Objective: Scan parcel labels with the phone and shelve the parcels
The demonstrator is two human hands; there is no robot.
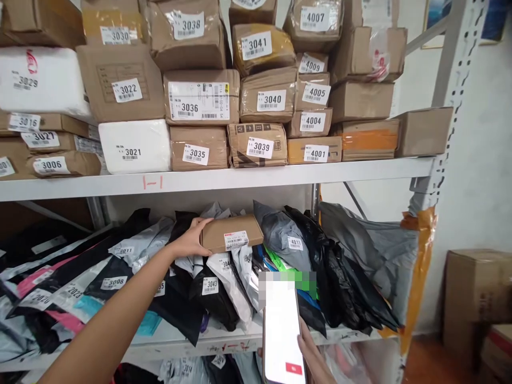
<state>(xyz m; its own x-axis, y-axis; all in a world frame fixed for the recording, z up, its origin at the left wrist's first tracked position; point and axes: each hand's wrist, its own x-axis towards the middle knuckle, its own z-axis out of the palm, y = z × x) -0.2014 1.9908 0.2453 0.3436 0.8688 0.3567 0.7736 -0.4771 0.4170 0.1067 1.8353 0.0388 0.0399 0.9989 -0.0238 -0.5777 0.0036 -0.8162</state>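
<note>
White upper shelf [240,177] with cardboard boxes [198,148] and a white package [134,146], lower shelf [180,351] with plastic bags [212,304]

Left hand [195,238] reaching out, gripping; right hand [310,349] curled.

Head-cam view, worn by the person, faces fwd & slightly down at a metal shelving unit [224,177], approx. square-on, near enough to read many parcel labels [210,286]. L hand [194,239] reaches in nr ctr; R hand [312,349] sits closer to cam, btm edge; cartons [460,304] stand farther off, far R.
</note>
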